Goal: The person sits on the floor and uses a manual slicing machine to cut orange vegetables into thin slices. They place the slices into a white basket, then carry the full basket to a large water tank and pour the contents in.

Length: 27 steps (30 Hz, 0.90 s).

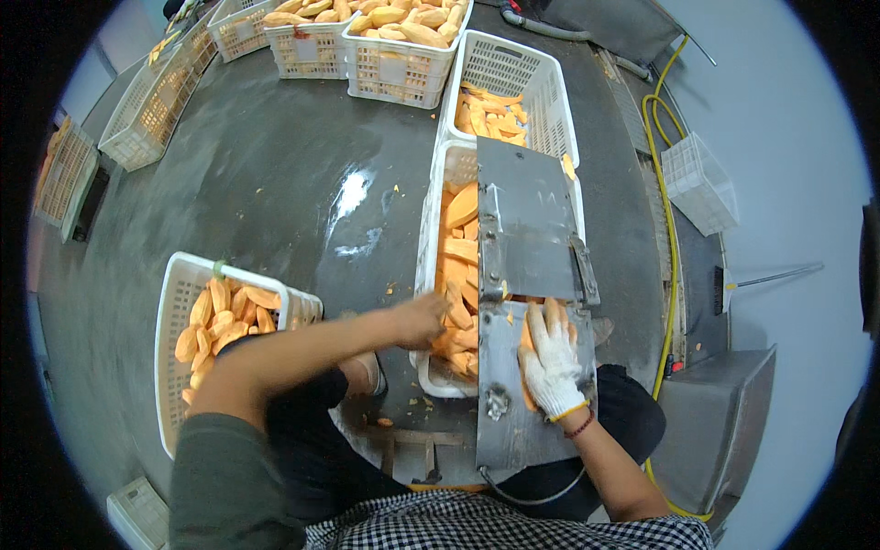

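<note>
My right hand (550, 361), in a white knit glove with the fingertips showing, presses flat on a peeled orange tuber (528, 344) lying on a metal slicing board (529, 440). The tuber is mostly hidden under the palm, close to the slot across the board. My left hand (421, 321), bare and slightly blurred, is at the left side of a white plastic crate (427, 240) under the board. Orange slices and pieces (460, 251) fill this crate. Whether the left fingers hold a piece cannot be made out.
Left of my knee stands a crate (165, 330) of peeled tubers. Another crate (564, 89) with slices is beyond the board, and several full crates (399, 72) line the far side. A yellow hose (670, 240) runs along the right wall near a metal bin (715, 405).
</note>
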Motion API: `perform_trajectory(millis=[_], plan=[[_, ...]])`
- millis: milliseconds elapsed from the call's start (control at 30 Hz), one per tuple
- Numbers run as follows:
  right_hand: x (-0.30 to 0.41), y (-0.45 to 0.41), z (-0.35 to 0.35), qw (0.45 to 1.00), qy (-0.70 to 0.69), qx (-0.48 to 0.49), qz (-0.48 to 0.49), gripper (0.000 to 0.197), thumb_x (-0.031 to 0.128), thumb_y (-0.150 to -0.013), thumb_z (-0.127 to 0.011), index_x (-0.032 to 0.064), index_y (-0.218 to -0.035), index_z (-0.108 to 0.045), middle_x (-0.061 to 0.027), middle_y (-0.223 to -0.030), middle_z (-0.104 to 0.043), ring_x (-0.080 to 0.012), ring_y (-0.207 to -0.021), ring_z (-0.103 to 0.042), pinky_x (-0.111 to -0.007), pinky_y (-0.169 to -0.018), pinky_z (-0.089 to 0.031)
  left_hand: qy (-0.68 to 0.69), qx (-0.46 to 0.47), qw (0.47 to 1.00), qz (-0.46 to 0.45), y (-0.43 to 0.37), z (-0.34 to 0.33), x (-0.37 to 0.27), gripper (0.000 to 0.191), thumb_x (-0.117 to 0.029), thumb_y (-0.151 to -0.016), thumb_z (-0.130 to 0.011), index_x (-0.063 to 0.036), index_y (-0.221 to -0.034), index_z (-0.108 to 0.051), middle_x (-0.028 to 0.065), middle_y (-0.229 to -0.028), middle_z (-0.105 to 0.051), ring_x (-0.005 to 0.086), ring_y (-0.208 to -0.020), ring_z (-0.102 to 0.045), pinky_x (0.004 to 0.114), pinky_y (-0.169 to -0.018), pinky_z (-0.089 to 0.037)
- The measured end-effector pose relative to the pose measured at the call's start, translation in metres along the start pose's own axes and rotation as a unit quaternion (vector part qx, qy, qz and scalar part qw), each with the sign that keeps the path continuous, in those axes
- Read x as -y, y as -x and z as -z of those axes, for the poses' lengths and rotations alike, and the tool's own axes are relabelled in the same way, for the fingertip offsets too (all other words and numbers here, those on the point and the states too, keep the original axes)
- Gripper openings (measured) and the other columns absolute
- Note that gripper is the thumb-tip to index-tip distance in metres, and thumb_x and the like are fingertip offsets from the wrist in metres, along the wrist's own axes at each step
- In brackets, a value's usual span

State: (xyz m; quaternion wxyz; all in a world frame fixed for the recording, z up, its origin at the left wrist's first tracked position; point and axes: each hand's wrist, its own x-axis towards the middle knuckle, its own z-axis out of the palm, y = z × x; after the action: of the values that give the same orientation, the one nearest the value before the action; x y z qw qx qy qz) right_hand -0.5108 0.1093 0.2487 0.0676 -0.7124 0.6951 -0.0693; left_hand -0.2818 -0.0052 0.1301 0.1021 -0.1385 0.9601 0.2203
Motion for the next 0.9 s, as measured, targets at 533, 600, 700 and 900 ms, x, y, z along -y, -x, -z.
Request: perform_trajectory(millis=[533, 600, 700, 900], plan=[[-0.047, -0.086, -0.082, 0.986, 0.148, -0.080, -0.011, 0.054, 0.039, -0.100, -0.026, 0.0049, -0.141, -0.035, -0.0187, -0.142, -0.038, -0.0329, -0.133, -0.033, -0.042, -0.111, -0.021, 0.230, -0.566, 0.490, 0.622, 0.379, -0.096, -0.020, 0.025, -0.018, -0.092, -0.055, -0.0010, -0.108, -0.063, 0.0124, -0.104, -0.066, 0.0215, -0.099, -0.061, 0.032, -0.087, -0.046], [-0.039, -0.104, -0.079, 0.992, 0.088, -0.015, -0.084, 0.057, 0.043, -0.099, -0.022, 0.0066, -0.142, -0.033, -0.0173, -0.145, -0.035, -0.0325, -0.135, -0.029, -0.041, -0.111, -0.020, 0.230, -0.506, 0.527, 0.643, 0.367, -0.133, -0.023, 0.022, -0.014, -0.088, -0.060, -0.0035, -0.107, -0.064, 0.0115, -0.105, -0.066, 0.0189, -0.098, -0.060, 0.031, -0.083, -0.046], [-0.077, -0.130, -0.096, 0.991, 0.129, -0.011, -0.021, 0.056, 0.043, -0.099, -0.023, 0.0069, -0.141, -0.034, -0.0161, -0.145, -0.035, -0.0328, -0.134, -0.030, -0.042, -0.111, -0.021, 0.160, -0.475, 0.603, 0.621, 0.334, -0.162, 0.001, 0.024, -0.013, -0.084, -0.061, -0.0019, -0.106, -0.063, 0.0191, -0.106, -0.062, 0.0350, -0.103, -0.057, 0.039, -0.092, -0.044], [-0.052, -0.156, -0.087, 0.998, 0.020, 0.029, -0.055, 0.056, 0.042, -0.099, -0.025, 0.0068, -0.142, -0.034, -0.0155, -0.146, -0.033, -0.0332, -0.134, -0.030, -0.041, -0.111, -0.023, 0.262, -0.277, 0.658, 0.649, 0.280, -0.226, 0.096, 0.057, -0.036, -0.077, -0.063, 0.0027, -0.119, -0.054, 0.0280, -0.116, -0.055, 0.0407, -0.109, -0.053, 0.044, -0.095, -0.042]])
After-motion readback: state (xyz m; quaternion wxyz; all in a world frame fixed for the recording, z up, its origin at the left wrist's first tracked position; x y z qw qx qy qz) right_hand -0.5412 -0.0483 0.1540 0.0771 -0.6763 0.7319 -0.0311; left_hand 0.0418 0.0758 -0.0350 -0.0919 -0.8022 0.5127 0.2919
